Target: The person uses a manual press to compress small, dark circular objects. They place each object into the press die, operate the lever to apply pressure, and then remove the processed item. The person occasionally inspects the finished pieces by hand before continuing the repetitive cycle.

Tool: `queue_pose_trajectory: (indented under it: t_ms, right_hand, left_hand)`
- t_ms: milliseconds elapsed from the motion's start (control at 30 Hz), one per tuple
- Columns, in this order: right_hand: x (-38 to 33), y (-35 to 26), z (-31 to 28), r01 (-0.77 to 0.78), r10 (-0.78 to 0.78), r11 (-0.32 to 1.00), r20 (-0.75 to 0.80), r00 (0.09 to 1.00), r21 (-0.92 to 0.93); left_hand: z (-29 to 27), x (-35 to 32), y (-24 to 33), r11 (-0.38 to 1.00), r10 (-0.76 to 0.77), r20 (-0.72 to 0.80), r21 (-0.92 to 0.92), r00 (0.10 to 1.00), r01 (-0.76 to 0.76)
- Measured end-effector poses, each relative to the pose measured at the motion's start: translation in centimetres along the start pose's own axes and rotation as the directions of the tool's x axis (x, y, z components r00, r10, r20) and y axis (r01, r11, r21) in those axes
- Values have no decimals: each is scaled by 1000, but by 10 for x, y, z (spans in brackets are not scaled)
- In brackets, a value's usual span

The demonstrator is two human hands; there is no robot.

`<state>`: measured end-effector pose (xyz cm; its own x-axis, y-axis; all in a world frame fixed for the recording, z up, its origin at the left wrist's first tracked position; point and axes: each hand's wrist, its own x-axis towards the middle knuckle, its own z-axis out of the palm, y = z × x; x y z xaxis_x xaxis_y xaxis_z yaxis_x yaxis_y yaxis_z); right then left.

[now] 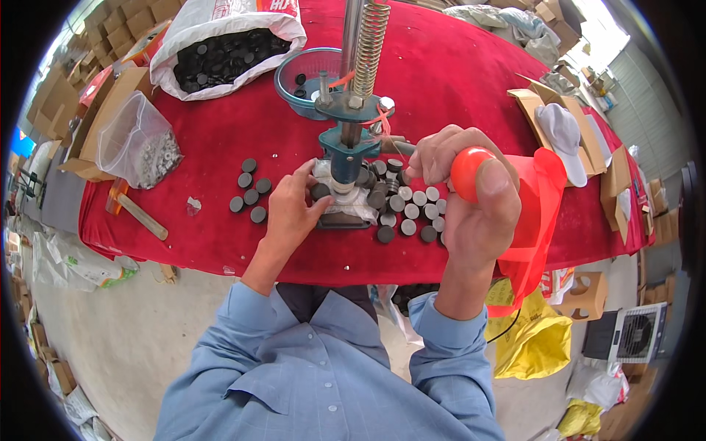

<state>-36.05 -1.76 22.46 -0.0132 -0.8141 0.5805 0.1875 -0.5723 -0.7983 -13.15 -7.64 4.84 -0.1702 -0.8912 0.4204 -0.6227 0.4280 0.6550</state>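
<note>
A dark green hand press (347,147) with a steel column and a spring stands before me, its ram down over its base (344,220), which is padded with white plastic. My left hand (293,206) is at the left of the ram, thumb and fingers closed about a black round cap (319,191). My right hand (478,198) grips the red ball knob (471,173) of the press lever. Orange-red plastic sheeting (533,213) hangs beside that hand. Several grey and black caps (409,211) lie right of the base; several black caps (251,196) lie to the left.
A white sack (165,59) of black caps and a blue basin (283,84) stand behind the press. At left are a clear tub (121,140) of small pale parts and a hammer (143,217). A grey cap (560,132) lies on an open carton (531,110) at right.
</note>
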Motion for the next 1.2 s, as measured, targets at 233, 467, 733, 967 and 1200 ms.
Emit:
queue_pose_trajectory:
  t_ms: [233,467,733,967,1200]
  right_hand:
    - [-1,1,-1,-8,8,1000,-4,1000,-7]
    - [0,2,0,17,-17,1000,-1,1000,10]
    - [-6,5,-1,36,-37,999,-20,999,-36]
    - [-54,22,5,168,-170,978,-8,985,-123]
    - [-124,65,5,196,-213,961,-67,975,-196]
  left_hand:
    - [4,-4,-2,993,-16,-66,-119,998,8]
    - [35,0,1,980,47,-113,-187,992,-68]
    - [44,5,5,982,37,-100,-180,994,-55]
    - [36,-2,8,983,32,-120,-177,992,-53]
    - [-27,-41,-32,941,145,-161,327,976,-86]
